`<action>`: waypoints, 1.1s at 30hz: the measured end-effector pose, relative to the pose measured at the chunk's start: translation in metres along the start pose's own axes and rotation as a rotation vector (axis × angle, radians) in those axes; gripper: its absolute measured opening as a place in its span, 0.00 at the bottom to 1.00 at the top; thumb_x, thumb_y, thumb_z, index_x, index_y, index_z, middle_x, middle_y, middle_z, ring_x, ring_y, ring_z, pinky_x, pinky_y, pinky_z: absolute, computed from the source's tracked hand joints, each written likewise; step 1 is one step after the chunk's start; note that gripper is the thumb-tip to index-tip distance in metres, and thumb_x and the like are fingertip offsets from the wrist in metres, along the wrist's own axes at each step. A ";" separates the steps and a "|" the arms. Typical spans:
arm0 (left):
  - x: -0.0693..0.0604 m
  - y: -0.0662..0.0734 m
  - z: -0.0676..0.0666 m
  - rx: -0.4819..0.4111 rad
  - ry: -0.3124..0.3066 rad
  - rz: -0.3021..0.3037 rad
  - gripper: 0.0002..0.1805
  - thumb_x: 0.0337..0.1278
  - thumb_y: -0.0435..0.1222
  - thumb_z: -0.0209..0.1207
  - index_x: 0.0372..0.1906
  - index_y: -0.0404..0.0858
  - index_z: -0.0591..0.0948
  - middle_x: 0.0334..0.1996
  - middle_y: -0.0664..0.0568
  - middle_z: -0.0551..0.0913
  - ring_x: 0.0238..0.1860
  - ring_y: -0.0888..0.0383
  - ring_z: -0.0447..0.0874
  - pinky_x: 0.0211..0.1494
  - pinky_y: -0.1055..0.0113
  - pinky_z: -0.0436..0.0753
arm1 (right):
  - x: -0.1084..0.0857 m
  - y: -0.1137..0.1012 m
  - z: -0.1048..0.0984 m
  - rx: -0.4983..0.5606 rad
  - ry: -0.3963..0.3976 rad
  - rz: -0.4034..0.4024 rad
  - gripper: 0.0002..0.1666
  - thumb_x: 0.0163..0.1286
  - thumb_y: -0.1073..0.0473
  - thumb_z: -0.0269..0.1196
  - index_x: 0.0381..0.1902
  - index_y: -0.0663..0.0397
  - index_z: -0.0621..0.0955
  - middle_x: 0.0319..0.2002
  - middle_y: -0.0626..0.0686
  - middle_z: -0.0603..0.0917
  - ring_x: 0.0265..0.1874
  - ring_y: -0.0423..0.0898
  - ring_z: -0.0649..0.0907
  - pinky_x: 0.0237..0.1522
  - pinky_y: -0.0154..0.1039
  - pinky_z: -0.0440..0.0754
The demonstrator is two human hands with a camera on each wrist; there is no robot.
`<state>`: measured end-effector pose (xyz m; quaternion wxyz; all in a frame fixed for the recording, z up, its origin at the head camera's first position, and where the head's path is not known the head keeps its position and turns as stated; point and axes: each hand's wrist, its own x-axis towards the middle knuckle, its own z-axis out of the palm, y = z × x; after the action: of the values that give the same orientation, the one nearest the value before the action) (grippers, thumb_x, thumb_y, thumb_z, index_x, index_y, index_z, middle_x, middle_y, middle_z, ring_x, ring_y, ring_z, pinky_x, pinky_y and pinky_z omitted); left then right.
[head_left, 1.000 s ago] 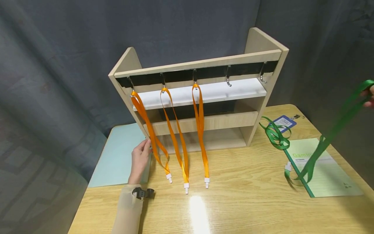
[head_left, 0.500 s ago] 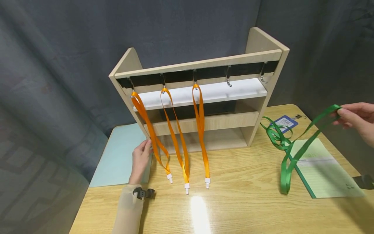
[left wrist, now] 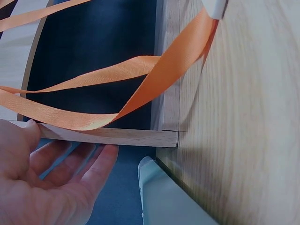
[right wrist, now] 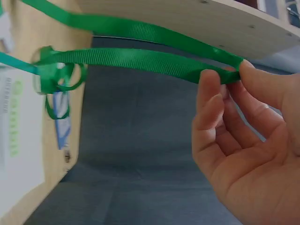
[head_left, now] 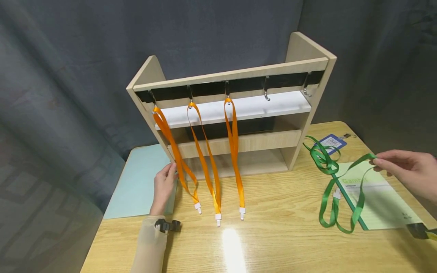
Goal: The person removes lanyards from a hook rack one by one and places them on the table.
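In the head view my right hand [head_left: 407,168] pinches the top of a green lanyard [head_left: 360,206], whose lower loops rest on the table and a notebook [head_left: 385,201]. The right wrist view shows thumb and fingertips of the hand [right wrist: 253,136] on the green strap [right wrist: 140,61]. My left hand [head_left: 164,185] holds the lower left edge of the wooden rack [head_left: 291,151]; in the left wrist view its thumb and fingers lie on either side of the side panel [left wrist: 117,136]. Three orange lanyards [head_left: 174,146] hang from the rack's left hooks, white clips down.
The two right hooks [head_left: 267,94] carry nothing. A second green lanyard [head_left: 321,157] lies bunched right of the rack, by a blue badge holder [head_left: 332,143]. A pale blue folder or board [head_left: 136,182] lies at the left. Grey curtains [head_left: 222,34] stand behind.
My right hand came in from the right edge, moving left and down with the green lanyard, whose lower part now rests in loops. My left hand and the rack stay in place.
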<state>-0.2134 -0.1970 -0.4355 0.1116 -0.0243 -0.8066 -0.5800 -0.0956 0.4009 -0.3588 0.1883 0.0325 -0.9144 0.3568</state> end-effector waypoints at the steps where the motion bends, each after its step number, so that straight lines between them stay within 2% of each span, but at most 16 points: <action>1: 0.000 -0.001 0.000 0.000 0.001 -0.002 0.22 0.72 0.43 0.50 0.55 0.28 0.79 0.48 0.33 0.80 0.47 0.41 0.82 0.50 0.51 0.83 | -0.002 0.001 0.002 -0.021 -0.028 0.010 0.04 0.67 0.71 0.60 0.39 0.69 0.81 0.28 0.32 0.81 0.25 0.26 0.78 0.21 0.20 0.74; 3: 0.000 0.000 0.000 0.004 0.001 -0.003 0.23 0.72 0.43 0.50 0.55 0.28 0.79 0.48 0.33 0.80 0.47 0.41 0.81 0.50 0.51 0.82 | -0.005 0.003 0.005 -0.049 -0.086 0.014 0.05 0.67 0.69 0.61 0.39 0.68 0.81 0.28 0.35 0.82 0.25 0.28 0.78 0.20 0.22 0.74; 6: -0.005 0.016 -0.001 0.002 -0.006 -0.004 0.20 0.73 0.38 0.49 0.55 0.25 0.78 0.48 0.30 0.79 0.47 0.39 0.81 0.51 0.49 0.81 | -0.008 0.007 0.011 -0.097 -0.202 0.010 0.05 0.67 0.65 0.63 0.38 0.63 0.83 0.28 0.40 0.83 0.25 0.30 0.79 0.19 0.26 0.75; 7: -0.006 0.017 -0.001 0.007 -0.006 -0.002 0.20 0.73 0.38 0.49 0.55 0.25 0.78 0.48 0.30 0.79 0.47 0.39 0.81 0.51 0.49 0.82 | -0.009 0.009 0.013 -0.122 -0.237 0.006 0.05 0.66 0.64 0.64 0.37 0.61 0.84 0.28 0.41 0.83 0.25 0.30 0.79 0.19 0.27 0.76; 10: -0.006 0.018 -0.001 0.007 -0.005 -0.004 0.19 0.73 0.38 0.49 0.55 0.26 0.78 0.48 0.31 0.79 0.47 0.40 0.81 0.50 0.50 0.82 | -0.010 0.014 0.021 -0.168 -0.332 -0.017 0.03 0.64 0.62 0.66 0.35 0.55 0.85 0.29 0.41 0.83 0.27 0.30 0.79 0.22 0.30 0.78; 14: -0.006 0.016 -0.001 -0.004 -0.006 0.001 0.19 0.72 0.37 0.49 0.55 0.26 0.78 0.48 0.31 0.79 0.48 0.40 0.81 0.50 0.50 0.82 | -0.014 0.022 0.032 -0.148 -0.427 -0.031 0.02 0.63 0.62 0.67 0.34 0.52 0.85 0.30 0.42 0.83 0.28 0.32 0.79 0.23 0.32 0.79; 19: -0.005 0.016 -0.001 -0.006 -0.008 0.007 0.19 0.72 0.38 0.50 0.54 0.25 0.78 0.48 0.30 0.79 0.48 0.39 0.80 0.50 0.49 0.82 | -0.016 0.036 0.042 -0.058 -0.475 -0.089 0.01 0.62 0.64 0.68 0.32 0.53 0.85 0.28 0.44 0.83 0.26 0.35 0.79 0.21 0.31 0.77; 23: -0.005 0.016 -0.001 0.003 -0.005 0.007 0.20 0.72 0.38 0.49 0.54 0.25 0.78 0.48 0.31 0.79 0.48 0.39 0.80 0.50 0.50 0.82 | -0.019 0.046 0.049 -0.015 -0.522 -0.154 0.05 0.59 0.68 0.68 0.29 0.52 0.84 0.26 0.40 0.82 0.23 0.34 0.77 0.19 0.30 0.74; 25: -0.006 0.017 -0.001 0.005 -0.002 0.006 0.19 0.72 0.38 0.49 0.54 0.26 0.78 0.48 0.31 0.79 0.48 0.40 0.80 0.50 0.50 0.82 | -0.021 0.049 0.053 -0.027 -0.555 -0.141 0.05 0.59 0.66 0.69 0.28 0.51 0.84 0.25 0.39 0.81 0.21 0.33 0.74 0.17 0.30 0.70; 30: -0.007 0.019 -0.001 0.008 0.002 0.010 0.19 0.73 0.37 0.49 0.55 0.26 0.78 0.48 0.31 0.79 0.47 0.39 0.81 0.50 0.49 0.82 | -0.025 0.054 0.058 -0.140 -0.622 -0.026 0.06 0.58 0.57 0.71 0.27 0.46 0.82 0.22 0.37 0.76 0.21 0.32 0.67 0.17 0.30 0.65; 33: -0.007 0.019 -0.001 0.012 -0.004 0.012 0.19 0.73 0.37 0.49 0.56 0.25 0.77 0.48 0.31 0.79 0.48 0.39 0.80 0.50 0.49 0.82 | -0.026 0.055 0.060 -0.166 -0.606 -0.023 0.09 0.54 0.55 0.73 0.27 0.46 0.81 0.22 0.37 0.73 0.20 0.32 0.68 0.18 0.29 0.65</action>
<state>-0.2029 -0.1910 -0.4194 0.1136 -0.0295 -0.8102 -0.5743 -0.1013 0.4000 -0.4434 -0.0865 0.1322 -0.9546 0.2527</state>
